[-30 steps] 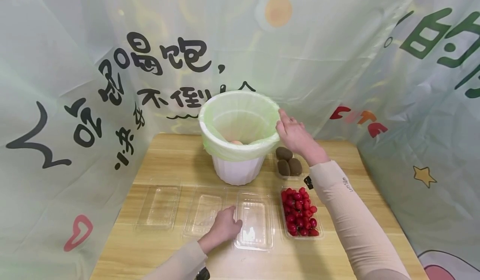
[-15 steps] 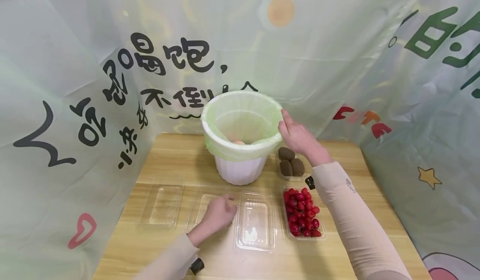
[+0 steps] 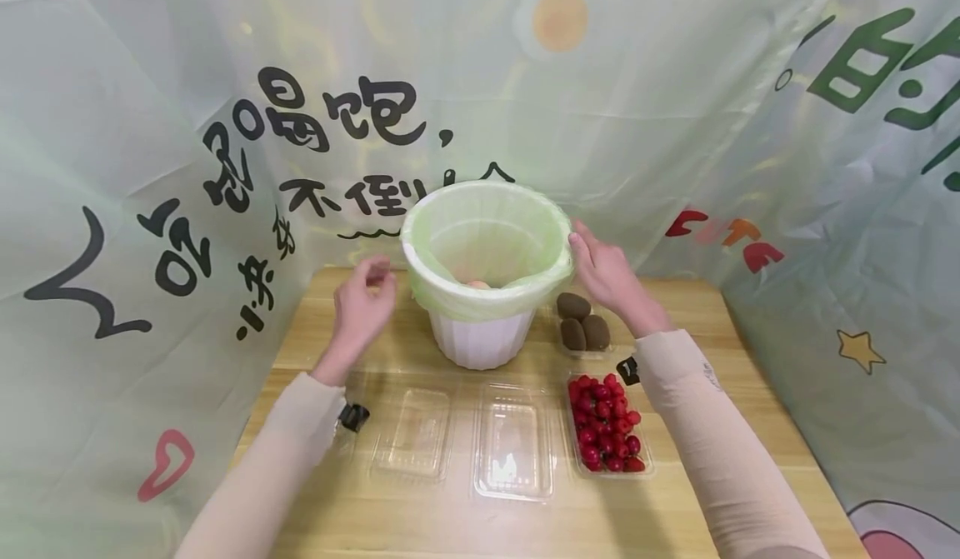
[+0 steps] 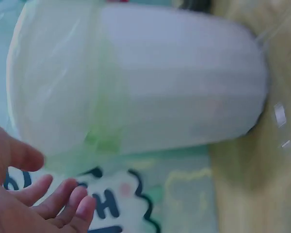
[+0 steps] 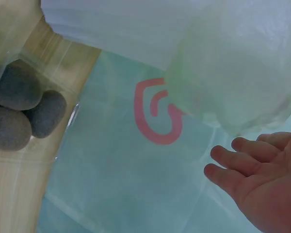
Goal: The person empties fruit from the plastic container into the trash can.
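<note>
A white bin with a pale green plastic liner folded over its rim stands at the back of the table. Something round and peach-coloured shows at the bottom inside it; the rest is hidden by the near rim. My left hand is just left of the bin, fingers loosely bent with nothing in them; in the left wrist view its fingertips lie beside the liner. On the other side, my right hand is at the rim, fingers relaxed and spread; I cannot tell whether its thumb touches the liner.
Clear plastic boxes stand in a row in front of the bin, one partly behind my left forearm. A box of red berries stands to the right, with three kiwis in a box behind it. Printed cloth surrounds the table.
My left hand has risen from the clear boxes to the bin's left side. My right hand has shifted slightly right, its grip on the rim loosened.
</note>
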Demonstrator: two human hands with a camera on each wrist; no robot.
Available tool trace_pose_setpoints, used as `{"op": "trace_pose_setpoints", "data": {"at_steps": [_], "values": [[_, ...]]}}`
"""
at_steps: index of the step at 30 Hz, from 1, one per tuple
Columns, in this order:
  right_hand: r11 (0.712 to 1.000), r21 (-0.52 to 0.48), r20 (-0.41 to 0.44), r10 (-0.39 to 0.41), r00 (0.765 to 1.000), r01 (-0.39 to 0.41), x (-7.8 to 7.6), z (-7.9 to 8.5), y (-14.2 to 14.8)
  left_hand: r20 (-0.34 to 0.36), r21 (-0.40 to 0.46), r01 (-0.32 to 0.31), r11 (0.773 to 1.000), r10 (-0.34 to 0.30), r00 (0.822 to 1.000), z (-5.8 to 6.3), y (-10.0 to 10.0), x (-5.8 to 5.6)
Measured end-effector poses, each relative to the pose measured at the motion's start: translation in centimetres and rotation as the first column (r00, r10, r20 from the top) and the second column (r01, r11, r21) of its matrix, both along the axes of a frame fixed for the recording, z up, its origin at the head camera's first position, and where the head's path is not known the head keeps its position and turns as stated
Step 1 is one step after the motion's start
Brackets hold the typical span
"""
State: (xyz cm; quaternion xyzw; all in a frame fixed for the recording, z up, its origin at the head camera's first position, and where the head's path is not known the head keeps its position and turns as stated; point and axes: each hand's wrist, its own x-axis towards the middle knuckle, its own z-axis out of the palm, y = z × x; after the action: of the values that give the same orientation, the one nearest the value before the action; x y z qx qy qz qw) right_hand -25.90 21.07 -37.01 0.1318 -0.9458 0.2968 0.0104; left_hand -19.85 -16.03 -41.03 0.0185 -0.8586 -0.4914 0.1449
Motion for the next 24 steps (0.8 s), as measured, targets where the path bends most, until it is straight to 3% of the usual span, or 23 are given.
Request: {"op": "trace_pose_setpoints", "data": {"at_steps": [4,7,10,13,16,20,24], "values": [[0.999,-0.007,-0.027,-0.033,0.999,0.033,0.6,-0.6,1.2,-0.046,-0.018,-0.014,1.0,0.013,0.999,1.9,-0.6,-2.5],[0.998,-0.007,-0.015,-0.06,0.998,0.06,1.2,-1.4,2.4,-0.05,-0.106,0.045,0.993,-0.05,0.997,3.1,-0.7,-4.2],[0.997,0.008,0.022,-0.078,0.997,0.078,2.1,-2.4,3.5,-0.026,-0.208,0.125,0.97,-0.133,0.991,4.2,-0.5,-5.7],[0.996,0.03,0.052,-0.086,0.995,0.085,3.1,-3.6,4.7,0.038,-0.339,0.197,0.92,-0.195,0.98,5.3,0.0,-7.1],[0.994,0.056,0.071,-0.093,0.993,0.089,4.0,-5.0,5.7,0.127,-0.481,0.256,0.838,-0.223,0.967,6.1,0.6,-8.3],[0.993,0.07,0.087,-0.101,0.991,0.095,5.0,-6.9,6.9,0.233,-0.598,0.315,0.737,-0.217,0.948,6.3,1.1,-9.3],[0.992,0.066,0.109,-0.112,0.988,0.105,6.2,-8.7,8.1,0.287,-0.633,0.352,0.689,-0.214,0.934,6.0,1.2,-9.8]]}}
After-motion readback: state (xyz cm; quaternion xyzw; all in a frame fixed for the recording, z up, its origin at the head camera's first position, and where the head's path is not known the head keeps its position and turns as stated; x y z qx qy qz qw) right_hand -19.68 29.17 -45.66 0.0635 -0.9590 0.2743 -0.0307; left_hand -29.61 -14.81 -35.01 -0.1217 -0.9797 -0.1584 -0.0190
